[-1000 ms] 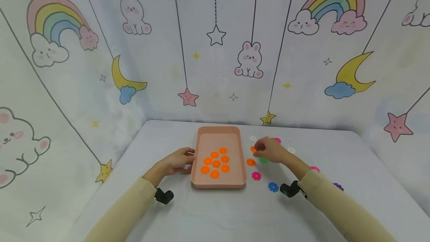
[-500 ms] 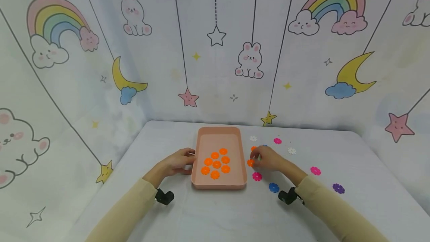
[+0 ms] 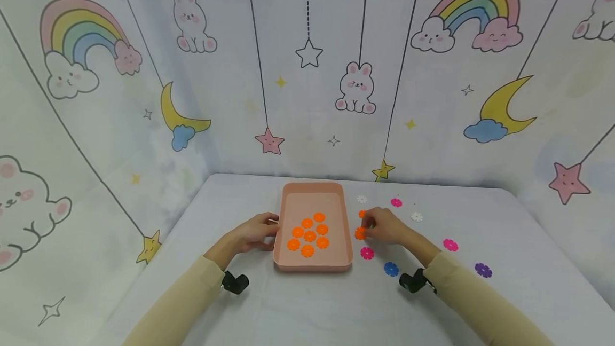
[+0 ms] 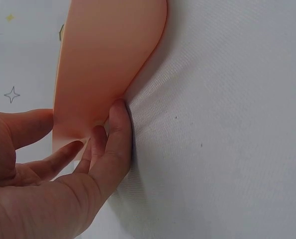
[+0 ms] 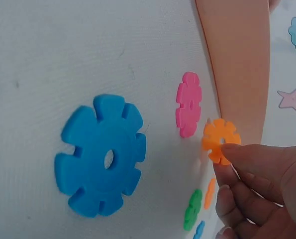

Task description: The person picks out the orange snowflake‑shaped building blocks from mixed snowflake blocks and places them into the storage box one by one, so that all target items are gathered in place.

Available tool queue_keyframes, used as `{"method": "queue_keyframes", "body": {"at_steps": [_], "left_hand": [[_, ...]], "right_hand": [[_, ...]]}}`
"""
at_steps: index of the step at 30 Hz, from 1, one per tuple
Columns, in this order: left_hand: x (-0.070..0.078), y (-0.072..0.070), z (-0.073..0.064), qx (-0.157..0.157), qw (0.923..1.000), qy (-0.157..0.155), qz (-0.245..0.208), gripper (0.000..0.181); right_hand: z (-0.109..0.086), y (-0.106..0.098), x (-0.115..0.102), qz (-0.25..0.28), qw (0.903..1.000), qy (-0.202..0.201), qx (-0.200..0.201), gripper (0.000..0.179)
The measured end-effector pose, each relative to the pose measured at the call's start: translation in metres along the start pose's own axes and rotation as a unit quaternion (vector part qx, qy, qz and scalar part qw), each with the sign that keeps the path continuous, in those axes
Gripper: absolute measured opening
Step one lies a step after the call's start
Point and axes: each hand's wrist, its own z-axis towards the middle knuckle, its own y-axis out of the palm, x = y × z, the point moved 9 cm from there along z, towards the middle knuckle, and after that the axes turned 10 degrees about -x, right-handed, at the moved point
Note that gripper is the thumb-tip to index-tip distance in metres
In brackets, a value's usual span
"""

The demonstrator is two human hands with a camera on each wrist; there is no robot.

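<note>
A peach tray [image 3: 314, 268] stands on the white cloth with several orange flower-shaped discs [image 3: 309, 236] lying in it. At its left side my left hand [image 3: 256, 232] has its fingertips against the outer wall, seen close up in the left wrist view on the tray wall [image 4: 108, 45]. To the right of the tray, my right hand [image 3: 386, 226] pinches an orange notched disc [image 5: 220, 134] between thumb and fingers. Another orange disc [image 3: 362, 213] lies just beyond that hand. A green disc [image 5: 193, 210] shows in the right wrist view but is hidden in the head view.
More notched discs lie scattered on the right: pink [image 3: 367, 253], blue [image 3: 391, 269], white [image 3: 416, 217] and purple [image 3: 483, 270]. A cloth printed with rainbows and rabbits [image 3: 355, 89] hangs behind the table.
My right hand has come nearer along the tray's right side, from the far orange disc to the nearer one, which it now pinches. My left hand stays against the tray.
</note>
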Motion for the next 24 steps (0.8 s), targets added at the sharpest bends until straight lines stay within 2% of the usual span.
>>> {"method": "queue_keyframes", "body": {"at_steps": [3, 9, 17, 21, 24], "left_hand": [[-0.001, 0.0, -0.001, 0.002, 1.0, -0.001, -0.002, 0.044], [0.001, 0.001, -0.004, 0.0, 1.0, 0.0, -0.002, 0.046], [0.003, 0.001, -0.005, 0.003, 1.0, -0.003, 0.0, 0.046], [0.002, 0.0, -0.004, 0.002, 1.0, -0.004, -0.002, 0.045], [0.002, 0.0, -0.004, -0.002, 1.0, -0.003, -0.001, 0.045]], "right_hand": [[-0.002, -0.001, 0.0, 0.006, 1.0, 0.001, 0.002, 0.009], [-0.008, -0.008, -0.011, 0.01, 0.9995, -0.029, 0.002, 0.006], [-0.002, -0.026, -0.046, 0.001, 0.9941, -0.107, 0.014, 0.003], [0.007, -0.032, -0.068, -0.001, 0.992, -0.125, 0.016, 0.004], [0.017, -0.032, -0.082, 0.0, 0.9923, -0.124, 0.009, 0.004]]}}
